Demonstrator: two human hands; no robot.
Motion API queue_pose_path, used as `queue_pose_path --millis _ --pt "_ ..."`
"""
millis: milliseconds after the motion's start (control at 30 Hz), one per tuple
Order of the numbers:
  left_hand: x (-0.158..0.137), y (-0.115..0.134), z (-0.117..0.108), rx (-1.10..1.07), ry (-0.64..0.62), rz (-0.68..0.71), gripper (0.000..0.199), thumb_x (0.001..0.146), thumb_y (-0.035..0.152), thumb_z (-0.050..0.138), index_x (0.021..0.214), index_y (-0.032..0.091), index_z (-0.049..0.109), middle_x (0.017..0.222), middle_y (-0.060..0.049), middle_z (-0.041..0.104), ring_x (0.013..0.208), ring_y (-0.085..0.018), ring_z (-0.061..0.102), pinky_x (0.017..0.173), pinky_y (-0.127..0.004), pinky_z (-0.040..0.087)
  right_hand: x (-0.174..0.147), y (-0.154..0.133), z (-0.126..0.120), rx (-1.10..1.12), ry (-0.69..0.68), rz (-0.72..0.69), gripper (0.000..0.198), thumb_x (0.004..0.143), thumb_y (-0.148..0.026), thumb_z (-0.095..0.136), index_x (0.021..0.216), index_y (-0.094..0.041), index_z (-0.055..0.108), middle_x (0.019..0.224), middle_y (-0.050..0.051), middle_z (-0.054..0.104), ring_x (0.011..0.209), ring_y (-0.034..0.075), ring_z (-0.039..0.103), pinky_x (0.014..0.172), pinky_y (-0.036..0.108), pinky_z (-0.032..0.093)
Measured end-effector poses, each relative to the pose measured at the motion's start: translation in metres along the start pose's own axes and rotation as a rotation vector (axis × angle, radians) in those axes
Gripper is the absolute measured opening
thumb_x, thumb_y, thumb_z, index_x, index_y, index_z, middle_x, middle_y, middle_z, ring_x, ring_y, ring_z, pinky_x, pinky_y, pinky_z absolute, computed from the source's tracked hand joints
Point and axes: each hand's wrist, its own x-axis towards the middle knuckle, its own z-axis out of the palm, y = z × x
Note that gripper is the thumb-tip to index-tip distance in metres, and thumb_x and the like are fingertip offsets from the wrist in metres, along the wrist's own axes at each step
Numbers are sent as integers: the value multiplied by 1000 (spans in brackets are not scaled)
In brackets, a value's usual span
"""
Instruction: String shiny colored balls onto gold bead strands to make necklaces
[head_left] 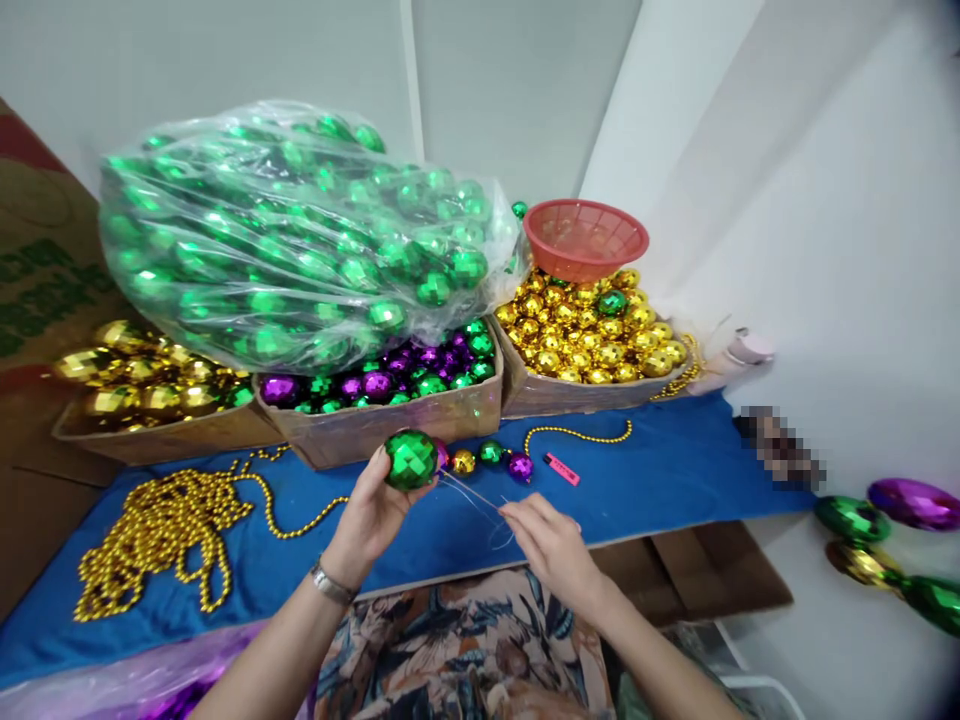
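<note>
My left hand (373,515) is closed around a large faceted green ball (411,459), holding it up over the blue cloth. Thin thread (476,494) runs from beside that ball to my right hand (546,540), whose fingertips pinch it together. Whether a needle is also between those fingers is too small to tell. Just behind the green ball lie smaller balls in a row: a gold ball (463,462), a green one (491,453) and a purple one (520,465). A pinkish ball is partly hidden behind my left fingers.
Open boxes hold gold balls (577,345) and purple and green balls (377,385). A big clear bag (300,240) of green balls rests on top. Gold bead strands (161,530), a pink lighter (562,469) and a red basket (586,240) are around. Large ornaments (855,520) hang at right.
</note>
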Motion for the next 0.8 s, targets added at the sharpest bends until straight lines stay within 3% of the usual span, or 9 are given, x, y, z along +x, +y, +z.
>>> queue_pose_path --millis 133,533,633,800 --pt "-1 4 5 -150 83 -69 35 81 44 65 106 20 63 111 -8 70 101 -28 67 88 -47 55 -11 -4 9 8 -42 -18 24 98 -15 39 112 -18 58 88 5 60 78 15 63 73 26 54" --pt "-5 6 10 -154 60 -55 35 83 46 62 107 20 64 110 -8 71 101 -28 67 87 -46 56 -17 0 18 2 -102 36 24 97 -12 40 113 -20 57 90 5 57 80 15 62 75 27 52" --pt "-9 -2 8 -74 8 -16 37 81 46 65 112 23 62 116 -7 68 104 -27 66 88 -46 56 -13 -4 22 43 -85 50 25 98 -13 37 111 -19 57 90 6 58 81 16 62 74 28 52" --pt "-24 -19 14 49 -182 1 58 79 38 69 133 30 49 126 -9 61 109 -28 62 92 -49 52 -2 -13 32 149 6 88 21 99 -16 39 102 -19 59 88 5 59 77 16 60 72 28 50"
